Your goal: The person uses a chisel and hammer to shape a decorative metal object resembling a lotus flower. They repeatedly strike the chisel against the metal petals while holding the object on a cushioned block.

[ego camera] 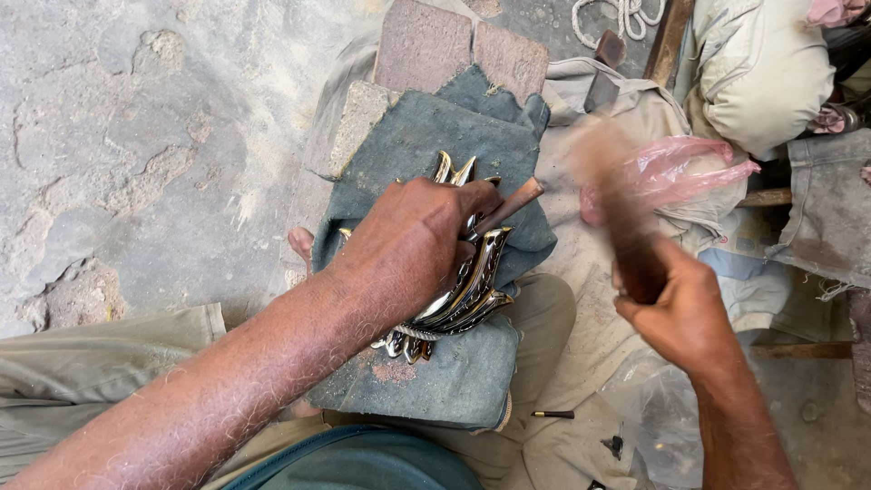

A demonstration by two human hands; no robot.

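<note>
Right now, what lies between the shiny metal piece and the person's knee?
In the head view, a folded blue-grey cloth lies under the metal piece, between it and the knee. The left hand presses the piece onto this cloth.

metal piece (467, 290) on cloth pad (426, 145) | bricks (454, 45) behind | plastic bag (680, 163) right
</note>
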